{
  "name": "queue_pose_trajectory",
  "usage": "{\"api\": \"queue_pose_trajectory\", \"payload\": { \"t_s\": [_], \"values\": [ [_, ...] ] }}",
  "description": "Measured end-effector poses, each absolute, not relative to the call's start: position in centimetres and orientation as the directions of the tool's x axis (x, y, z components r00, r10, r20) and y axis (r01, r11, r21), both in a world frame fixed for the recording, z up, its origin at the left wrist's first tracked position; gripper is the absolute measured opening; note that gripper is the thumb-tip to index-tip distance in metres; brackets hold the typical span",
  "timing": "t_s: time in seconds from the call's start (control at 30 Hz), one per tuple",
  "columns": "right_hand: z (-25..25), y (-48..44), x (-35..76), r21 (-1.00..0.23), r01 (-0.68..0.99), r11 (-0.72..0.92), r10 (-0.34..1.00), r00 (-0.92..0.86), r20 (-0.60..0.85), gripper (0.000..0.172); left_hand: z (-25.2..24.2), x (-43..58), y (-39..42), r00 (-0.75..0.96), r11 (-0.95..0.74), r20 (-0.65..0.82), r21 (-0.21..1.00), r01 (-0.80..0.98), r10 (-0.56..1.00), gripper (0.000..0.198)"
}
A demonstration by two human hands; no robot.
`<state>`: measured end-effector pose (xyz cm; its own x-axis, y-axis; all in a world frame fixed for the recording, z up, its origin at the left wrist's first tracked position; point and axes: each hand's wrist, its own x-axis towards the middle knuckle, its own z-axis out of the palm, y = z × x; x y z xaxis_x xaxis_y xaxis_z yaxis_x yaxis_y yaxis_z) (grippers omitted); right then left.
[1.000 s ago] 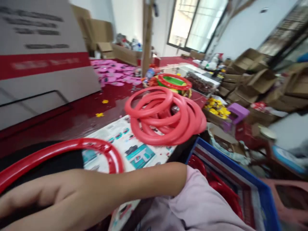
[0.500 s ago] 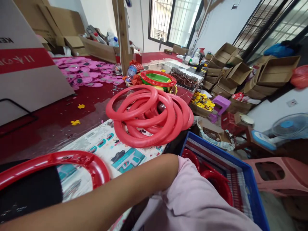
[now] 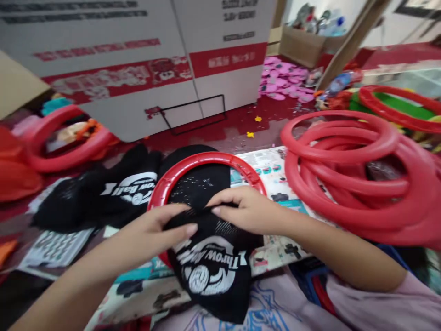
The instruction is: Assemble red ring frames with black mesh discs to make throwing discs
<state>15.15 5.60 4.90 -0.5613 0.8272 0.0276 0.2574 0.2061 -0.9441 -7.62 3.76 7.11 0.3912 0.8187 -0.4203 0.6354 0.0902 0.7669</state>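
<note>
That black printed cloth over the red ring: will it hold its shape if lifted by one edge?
Probably not: the black cloth bunches under both hands and droops off the table edge, so floppy. Likely light. The red ring looks rigid.

A heap of pink-red plastic rings [image 3: 358, 179] crowds the right of the surface [image 3: 275, 168]; black printed cloths [image 3: 103, 193] block the left; bare red floor [image 3: 237, 124] lies beyond.

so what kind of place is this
Probably a small toy assembly or packing workshop. A heap of red rings sits on the table, both hands work a black net at a red hoop, and big cartons stand behind.
</note>
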Motion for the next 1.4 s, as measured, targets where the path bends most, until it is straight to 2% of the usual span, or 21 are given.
{"api": "queue_pose_trajectory", "payload": {
  "t_s": [0.03,0.07,0.23,0.3,0.47,0.67,0.83,1.0,1.1,1.17,1.23,1.4],
  "values": [
    [4.4,6.4,15.0,-0.936,0.286,0.207,0.84,-0.542,0.02,0.021,6.8,-7.4,4.6,0.394,0.079,-0.44,0.741,0.666,0.807,0.034],
    [3.9,7.1,14.9,-0.927,0.311,0.211,0.851,-0.525,0.017,0.019,6.5,-7.2,5.5,0.375,0.028,-0.395,0.719,0.694,0.839,0.034],
    [2.5,10.7,13.5,-0.862,0.446,0.241,0.877,-0.481,-0.003,0.018,4.7,-7.1,10.6,0.481,-0.394,0.017,0.6,0.696,0.877,0.025],
    [2.1,11.6,12.9,-0.824,0.499,0.269,0.88,-0.475,-0.001,0.018,3.6,-7.9,12.5,0.428,-0.406,0.09,0.537,0.74,0.899,0.024],
    [1.7,12.7,12.1,-0.735,0.582,0.349,0.867,-0.497,0.018,0.016,0.7,-9.9,15.1,0.138,-0.129,0.033,0.614,0.779,0.99,0.031],
    [0.9,12.8,12.1,-0.635,0.564,0.528,0.761,-0.646,0.059,0.016,0.3,-9.5,12.8,0.073,-0.067,0.017,0.65,0.757,0.997,0.028],
    [1.0,12.3,12.2,-0.613,0.493,0.617,0.681,-0.725,0.103,0.016,0.9,-7.8,9.5,0.127,-0.114,0.026,0.641,0.759,0.992,0.025],
    [1.4,10.7,12.6,-0.645,0.251,0.722,0.509,-0.824,0.249,0.017,0.9,-7.8,7.4,0.203,-0.193,0.067,0.687,0.7,0.977,0.029],
    [0.8,10.2,12.7,-0.655,0.296,0.695,0.596,-0.747,0.295,0.018,0.9,-8.6,7.1,0.37,-0.307,0.078,0.727,0.615,0.926,0.027],
    [0.4,10.2,12.8,-0.662,0.36,0.657,0.681,-0.659,0.319,0.02,0.9,-8.9,7.3,0.426,-0.315,0.064,0.773,0.551,0.902,0.025],
    [0.0,10.4,12.8,-0.651,0.374,0.661,0.699,-0.622,0.352,0.025,0.9,-9.0,7.5,0.396,-0.288,0.059,0.784,0.55,0.916,0.024],
    [-0.5,10.6,13.0,-0.549,0.373,0.748,0.619,-0.69,0.375,0.032,0.8,-8.4,8.2,0.294,-0.242,0.07,0.759,0.604,0.953,0.022]
  ]
}}
